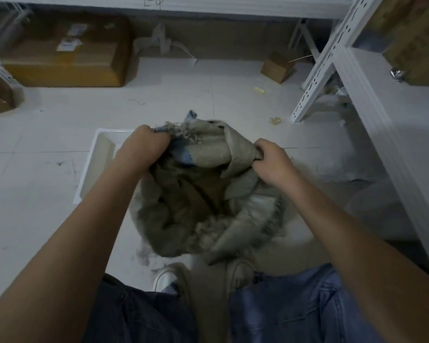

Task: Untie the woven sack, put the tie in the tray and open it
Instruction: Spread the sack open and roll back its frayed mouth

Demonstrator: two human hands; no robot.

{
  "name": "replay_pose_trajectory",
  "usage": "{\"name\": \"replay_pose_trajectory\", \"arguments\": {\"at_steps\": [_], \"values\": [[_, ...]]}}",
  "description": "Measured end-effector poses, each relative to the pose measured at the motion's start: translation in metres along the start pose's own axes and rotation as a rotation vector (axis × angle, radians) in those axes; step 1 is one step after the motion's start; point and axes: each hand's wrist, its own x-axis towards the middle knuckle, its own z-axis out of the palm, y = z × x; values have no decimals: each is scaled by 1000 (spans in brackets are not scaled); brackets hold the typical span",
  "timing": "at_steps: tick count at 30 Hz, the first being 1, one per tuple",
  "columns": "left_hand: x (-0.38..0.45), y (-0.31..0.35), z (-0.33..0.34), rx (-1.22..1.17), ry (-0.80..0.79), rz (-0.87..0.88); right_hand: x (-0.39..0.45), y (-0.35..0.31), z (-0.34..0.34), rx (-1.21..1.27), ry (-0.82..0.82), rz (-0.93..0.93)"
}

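The woven sack (203, 194) is stood on the tiled floor (35, 219) just ahead of the person's shoes, its mouth pulled apart. The left rim is gripped by the left hand (141, 149), fingers curled into the fabric; the right rim is clenched by the right hand (273, 162). A white tray (97, 164) lies just left of the sack, partly hidden by the left forearm. No tie can be made out.

One sack (203, 194), one tray (97, 164), perhaps three cardboard boxes (65, 58).
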Motion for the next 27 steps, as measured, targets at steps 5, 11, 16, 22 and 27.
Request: {"name": "replay_pose_trajectory", "arguments": {"at_steps": [5, 11, 16, 22, 27], "values": [[-32, 8, 32, 450, 98, 736, -6, -17, 2, 1, -65, -133], [-27, -3, 66, 688, 172, 949, -4, -14, -11, 159, -262, -195], [-23, 7, 57, 327, 147, 804, -5, -9, -11, -369, 29, -310], [-20, 8, 50, 100, 94, 515, -6, -7, -2, -698, 85, -81], [-18, 15, 36, -126, -61, 423, -2, 7, 8, -483, 10, -26]]}}
